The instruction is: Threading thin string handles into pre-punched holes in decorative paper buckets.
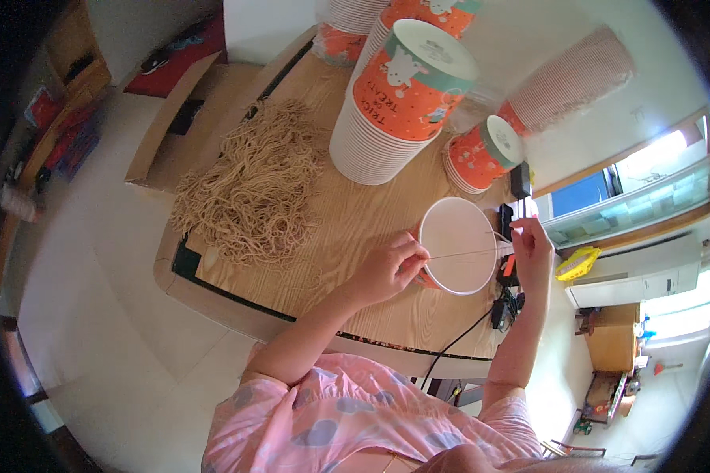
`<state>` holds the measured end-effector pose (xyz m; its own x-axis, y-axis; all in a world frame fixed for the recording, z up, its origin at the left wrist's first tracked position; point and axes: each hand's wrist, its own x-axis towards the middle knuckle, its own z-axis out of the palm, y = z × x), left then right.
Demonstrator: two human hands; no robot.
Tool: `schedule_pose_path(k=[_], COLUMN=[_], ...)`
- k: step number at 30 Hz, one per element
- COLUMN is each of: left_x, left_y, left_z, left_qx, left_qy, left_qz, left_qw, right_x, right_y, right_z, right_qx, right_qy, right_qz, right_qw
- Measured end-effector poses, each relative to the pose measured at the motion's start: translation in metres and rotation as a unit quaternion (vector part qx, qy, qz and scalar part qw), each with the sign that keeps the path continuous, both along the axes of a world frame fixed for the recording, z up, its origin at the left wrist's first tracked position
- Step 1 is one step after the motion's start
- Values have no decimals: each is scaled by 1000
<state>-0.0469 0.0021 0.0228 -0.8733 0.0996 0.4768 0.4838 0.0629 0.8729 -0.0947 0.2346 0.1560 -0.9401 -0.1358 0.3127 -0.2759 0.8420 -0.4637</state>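
Note:
An orange paper bucket (pixel 457 244) with a white rim and pale inside stands on the wooden table, its mouth facing me. A thin cord (pixel 464 254) runs across that mouth. My left hand (pixel 390 270), at the bucket's left side, pinches one end of the cord between thumb and fingertips. Just right of the rim, my right hand (pixel 533 246) is raised with thumb and fingers pinched together. The cord leads toward it, but its far end is too fine to follow.
A large heap of tan cord (pixel 252 185) covers the table's left part. Behind stand a tall stack of orange paper buckets (pixel 386 102), a shorter stack (pixel 481 154) and a plastic-wrapped stack (pixel 572 83). Black cables (pixel 501 303) lie at the right edge. An open cardboard box (pixel 170 134) stands left.

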Motion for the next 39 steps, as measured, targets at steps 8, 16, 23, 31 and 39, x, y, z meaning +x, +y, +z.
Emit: schedule_pose_path(k=[8, 16, 23, 31, 39], left_x=[2, 3, 5, 8, 10], left_y=[-2, 1, 1, 4, 4], left_z=[6, 22, 2, 4, 5], left_qx=[-47, -33, -26, -19, -48], left_qy=[-26, -28, -78, -117, -98], left_qz=[-68, -44, -13, -7, 2], left_qw=[996, 998, 997, 993, 994], right_x=[-47, 8, 30, 25, 28], right_y=[81, 12, -30, -49, -37], right_z=[-49, -21, -9, -41, -40], right_qx=[-107, 0, 106, 26, -194], right_qy=[-31, -107, -124, -209, -332], right_qz=[-36, -1, 201, 250, 207], right_qw=[993, 994, 966, 945, 900])
